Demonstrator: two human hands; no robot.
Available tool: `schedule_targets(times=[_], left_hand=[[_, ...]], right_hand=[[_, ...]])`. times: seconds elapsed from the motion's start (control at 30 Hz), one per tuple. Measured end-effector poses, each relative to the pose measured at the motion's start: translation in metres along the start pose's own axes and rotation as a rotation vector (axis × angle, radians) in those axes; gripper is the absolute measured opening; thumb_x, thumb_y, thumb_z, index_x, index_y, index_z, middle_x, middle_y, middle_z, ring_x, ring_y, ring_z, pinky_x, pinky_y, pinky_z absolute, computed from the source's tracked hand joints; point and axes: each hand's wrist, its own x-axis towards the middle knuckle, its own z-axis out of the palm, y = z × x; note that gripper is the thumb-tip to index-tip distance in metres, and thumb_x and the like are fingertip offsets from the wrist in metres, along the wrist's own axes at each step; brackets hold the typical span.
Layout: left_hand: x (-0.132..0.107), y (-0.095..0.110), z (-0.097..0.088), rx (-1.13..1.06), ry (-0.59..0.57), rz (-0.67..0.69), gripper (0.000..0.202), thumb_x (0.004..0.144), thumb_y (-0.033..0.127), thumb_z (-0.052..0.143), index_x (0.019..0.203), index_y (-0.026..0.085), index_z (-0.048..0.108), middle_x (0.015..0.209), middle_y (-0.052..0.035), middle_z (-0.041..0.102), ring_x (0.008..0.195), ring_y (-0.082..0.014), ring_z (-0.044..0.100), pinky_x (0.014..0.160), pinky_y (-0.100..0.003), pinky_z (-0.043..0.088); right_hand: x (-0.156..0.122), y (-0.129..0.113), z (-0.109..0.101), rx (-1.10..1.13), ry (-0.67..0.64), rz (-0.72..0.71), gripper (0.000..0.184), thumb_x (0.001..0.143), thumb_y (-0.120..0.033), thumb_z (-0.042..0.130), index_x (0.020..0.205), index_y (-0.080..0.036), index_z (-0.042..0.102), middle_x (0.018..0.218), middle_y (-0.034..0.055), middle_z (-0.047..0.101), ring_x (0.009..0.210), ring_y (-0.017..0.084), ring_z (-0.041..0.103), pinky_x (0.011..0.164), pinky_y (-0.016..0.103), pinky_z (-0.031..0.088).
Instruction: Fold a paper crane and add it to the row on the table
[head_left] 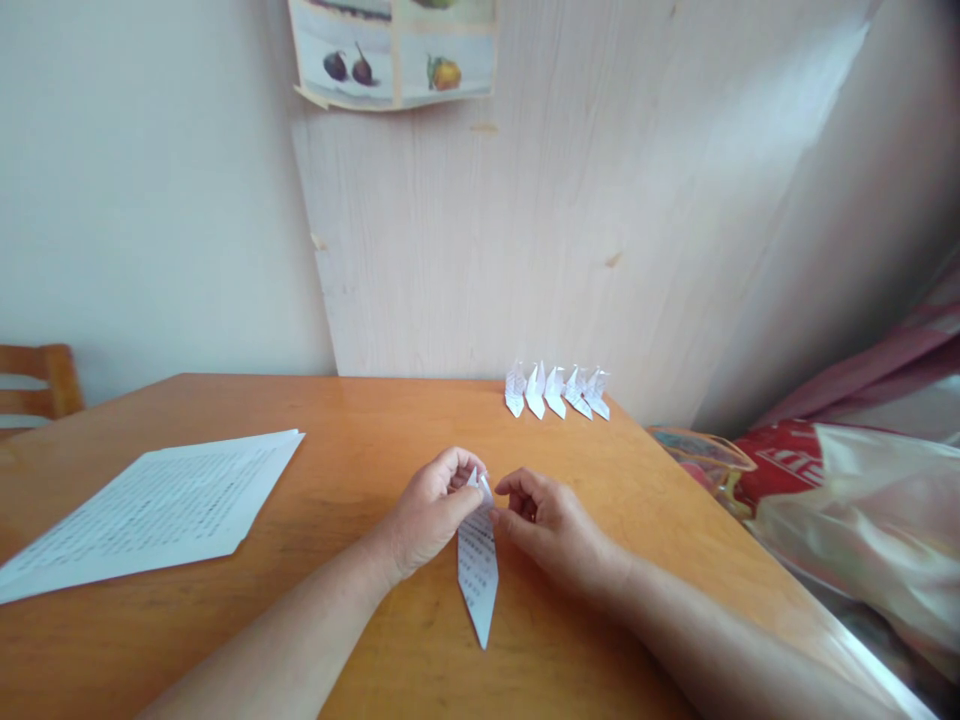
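A long, narrow piece of folded printed paper [478, 565] lies near the middle of the table, its pointed end towards me. My left hand [442, 505] pinches its far end between thumb and fingers, where small folded tips stick up. Close by on the other side, my right hand [551, 525] has its fingers curled, with a gap between thumb and forefinger. The right thumb tip is right at the paper's edge; whether it touches cannot be made out. No object shows in the right hand.
Several folded paper pieces [555, 390] stand in a row at the table's back right. Printed sheets [165, 505] lie stacked on the left of the wooden table [360, 650]. A chair [56, 382] stands beyond the left edge; plastic bags [862, 500] sit off the right edge.
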Motion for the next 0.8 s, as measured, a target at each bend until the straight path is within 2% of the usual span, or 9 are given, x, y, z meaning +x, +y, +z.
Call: schedule_targets(times=[0.13, 0.27, 0.47, 0.57, 0.67, 0.8], left_hand=[[-0.001, 0.005, -0.005, 0.006, -0.027, 0.01, 0.011, 0.08, 0.018, 0.061, 0.091, 0.019, 0.06, 0.085, 0.0, 0.063, 0.081, -0.0161, 0.058, 0.078, -0.028, 0.044], [-0.001, 0.009, -0.007, 0.014, 0.0, 0.028, 0.006, 0.082, 0.022, 0.062, 0.087, 0.018, 0.061, 0.081, 0.0014, 0.061, 0.078, -0.0149, 0.055, 0.076, -0.028, 0.043], [-0.001, 0.011, -0.008, -0.065, 0.0, -0.015, 0.01, 0.085, 0.027, 0.064, 0.088, 0.018, 0.065, 0.084, -0.0001, 0.063, 0.083, -0.0156, 0.056, 0.079, -0.029, 0.042], [-0.001, 0.012, -0.01, -0.156, -0.022, -0.065, 0.012, 0.084, 0.028, 0.065, 0.089, 0.018, 0.066, 0.081, 0.0009, 0.061, 0.072, -0.0119, 0.051, 0.069, -0.025, 0.039], [-0.001, 0.011, -0.011, -0.245, -0.053, -0.135, 0.014, 0.083, 0.029, 0.068, 0.091, 0.018, 0.064, 0.075, 0.0038, 0.054, 0.058, -0.0077, 0.039, 0.056, -0.023, 0.028], [-0.001, 0.006, -0.011, -0.36, -0.139, -0.203, 0.015, 0.085, 0.03, 0.068, 0.093, 0.018, 0.062, 0.072, 0.0042, 0.05, 0.053, -0.0058, 0.034, 0.051, -0.023, 0.02]], right_hand=[[0.0, -0.004, 0.001, 0.044, -0.009, 0.002, 0.012, 0.088, -0.027, 0.065, 0.096, -0.019, 0.066, 0.069, -0.0036, 0.053, 0.061, 0.011, 0.046, 0.054, 0.022, 0.035], [0.001, -0.008, 0.0, 0.079, 0.001, -0.002, 0.01, 0.088, -0.027, 0.065, 0.094, -0.019, 0.066, 0.067, -0.0043, 0.051, 0.059, 0.011, 0.045, 0.053, 0.023, 0.034], [0.002, -0.008, 0.0, 0.17, 0.07, -0.045, 0.012, 0.09, -0.031, 0.063, 0.094, -0.02, 0.065, 0.07, -0.0028, 0.055, 0.063, 0.012, 0.049, 0.058, 0.024, 0.04], [0.003, -0.008, 0.0, 0.24, 0.077, -0.056, 0.014, 0.091, -0.034, 0.062, 0.094, -0.02, 0.064, 0.074, -0.0013, 0.059, 0.065, 0.013, 0.052, 0.06, 0.025, 0.043], [0.003, -0.011, -0.002, 0.251, 0.102, -0.086, 0.015, 0.091, -0.034, 0.062, 0.094, -0.02, 0.065, 0.076, -0.0004, 0.061, 0.067, 0.013, 0.053, 0.062, 0.026, 0.044], [0.003, -0.016, -0.006, 0.247, 0.126, -0.085, 0.015, 0.091, -0.034, 0.061, 0.092, -0.02, 0.064, 0.076, 0.0002, 0.062, 0.068, 0.014, 0.055, 0.063, 0.026, 0.045]])
